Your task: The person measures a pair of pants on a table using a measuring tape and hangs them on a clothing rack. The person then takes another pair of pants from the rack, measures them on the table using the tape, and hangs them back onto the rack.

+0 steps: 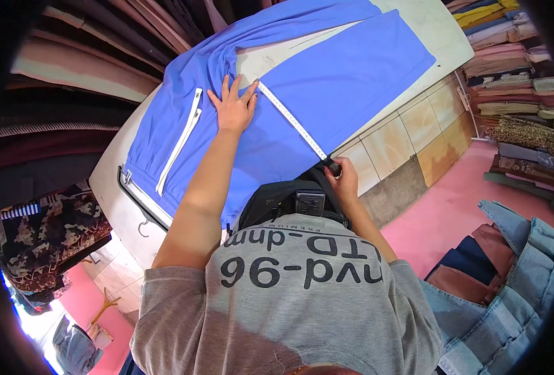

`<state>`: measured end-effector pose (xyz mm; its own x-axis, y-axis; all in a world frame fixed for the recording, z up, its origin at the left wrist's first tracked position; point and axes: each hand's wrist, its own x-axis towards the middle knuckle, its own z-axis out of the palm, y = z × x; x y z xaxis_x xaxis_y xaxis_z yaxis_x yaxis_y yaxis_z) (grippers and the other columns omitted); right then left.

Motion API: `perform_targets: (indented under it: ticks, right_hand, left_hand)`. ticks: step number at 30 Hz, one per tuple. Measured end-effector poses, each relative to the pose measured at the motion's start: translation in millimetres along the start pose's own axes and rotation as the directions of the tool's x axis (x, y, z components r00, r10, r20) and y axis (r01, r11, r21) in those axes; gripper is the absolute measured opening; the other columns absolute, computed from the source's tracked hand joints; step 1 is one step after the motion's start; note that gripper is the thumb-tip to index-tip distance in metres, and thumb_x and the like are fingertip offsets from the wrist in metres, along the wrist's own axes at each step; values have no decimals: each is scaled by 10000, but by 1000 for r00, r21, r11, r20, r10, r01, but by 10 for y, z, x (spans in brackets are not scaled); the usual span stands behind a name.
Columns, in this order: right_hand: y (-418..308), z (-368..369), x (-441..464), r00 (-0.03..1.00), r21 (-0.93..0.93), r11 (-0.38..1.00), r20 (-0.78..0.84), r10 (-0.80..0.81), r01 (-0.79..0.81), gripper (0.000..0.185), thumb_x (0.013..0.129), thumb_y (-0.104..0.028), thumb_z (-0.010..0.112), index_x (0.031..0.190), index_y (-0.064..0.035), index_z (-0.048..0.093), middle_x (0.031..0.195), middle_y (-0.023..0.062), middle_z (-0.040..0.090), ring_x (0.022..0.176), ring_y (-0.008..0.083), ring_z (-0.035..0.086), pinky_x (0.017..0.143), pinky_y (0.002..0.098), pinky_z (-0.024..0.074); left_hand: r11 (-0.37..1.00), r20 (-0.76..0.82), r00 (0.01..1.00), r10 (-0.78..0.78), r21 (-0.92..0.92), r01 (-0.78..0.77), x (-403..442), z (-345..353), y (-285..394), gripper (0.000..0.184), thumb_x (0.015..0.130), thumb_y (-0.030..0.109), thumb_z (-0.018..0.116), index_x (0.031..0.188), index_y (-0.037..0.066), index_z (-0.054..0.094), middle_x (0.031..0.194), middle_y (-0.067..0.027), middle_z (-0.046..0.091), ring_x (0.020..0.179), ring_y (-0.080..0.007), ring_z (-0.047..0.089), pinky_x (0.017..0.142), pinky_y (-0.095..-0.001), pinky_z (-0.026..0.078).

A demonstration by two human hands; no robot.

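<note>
Blue trousers (345, 81) lie spread over a white table (455, 37), legs toward the far right. Across one leg runs a white measuring tape (292, 122), pulled out from a dark tape measure case (332, 167) that my right hand (345, 178) grips near the close edge. My left hand (234, 107) rests flat on the cloth with its fingers spread; the index fingertip is by the tape's far end at the inner leg edge. Two flat white strips (178, 147) with dark tips lie on the trousers left of this hand.
A black hanger (140, 203) with a metal hook is at the waistband. Rows of hanging garments (70, 69) line the left, and folded fabric stacks (517, 106) the right. Denim clothing (508, 300) lies at lower right above a pink floor (442, 200).
</note>
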<state>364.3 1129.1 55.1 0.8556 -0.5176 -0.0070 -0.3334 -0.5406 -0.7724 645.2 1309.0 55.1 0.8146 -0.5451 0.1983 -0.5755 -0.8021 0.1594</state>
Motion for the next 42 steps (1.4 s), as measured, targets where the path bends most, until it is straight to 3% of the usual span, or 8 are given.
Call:
perform_targets:
  ticks: [4,6,7,9,25,33,42]
  right_hand:
    - [-7,-3,5,1000,-17,1000,0,-3,3,310,738,-103,734,965,-26,538,944,154,599,851,349,609,719,381,491]
    - [9,6,11,994,-45,994,-48,-103,100,285,746,-32,730,951,-26,531,841,109,592,695,206,587,628,296,480]
    - [10,3,10,994,-45,994,-48,-103,100,285,746,-32,730,951,-26,531,841,109,592,695,206,587,628,296,480]
    - [6,-4,5,999,-18,999,17,29,-29,309,746,-120,730,977,-37,543,951,149,600,841,342,613,713,374,493]
    - [-15,-37,27,999,-8,1000,36,20,-19,302,747,-118,730,970,-36,543,933,155,595,812,341,611,700,372,491]
    - [-109,-192,115,993,4,999,114,40,-41,264,754,-121,710,948,-34,555,860,166,596,778,335,602,679,376,478]
    - [182,-532,389,999,-33,999,10,36,-35,260,757,-155,719,929,-32,569,765,143,617,647,277,605,585,355,474]
  left_hand:
    - [1000,2,1000,1,6,-1,1,3,-2,329,914,340,512,1236,355,576,1396,-40,402,1365,-300,249,1027,-709,96]
    - [1000,-7,1000,4,-8,-4,0,4,-1,330,909,337,519,1234,353,578,1394,-42,402,1365,-299,249,1028,-706,98]
    - [1000,-7,1000,4,-8,-4,-1,2,-1,330,909,337,519,1234,353,578,1394,-42,402,1365,-299,249,1028,-706,98]
    - [1000,-9,1000,9,-10,-9,-2,-4,1,330,905,333,527,1229,351,582,1391,-44,406,1363,-300,254,1029,-705,98]
    - [1000,-35,999,4,-5,-4,-3,9,4,318,902,339,533,1213,361,594,1390,-37,412,1366,-288,251,1035,-700,88]
    - [991,-42,997,-58,-123,52,-13,38,-17,504,875,334,568,1313,140,411,1387,-33,429,1358,-260,277,1069,-642,121]
    - [994,-30,998,-50,-99,47,-11,-3,-4,535,859,313,594,1335,151,414,1379,-28,442,1352,-252,290,1085,-608,135]
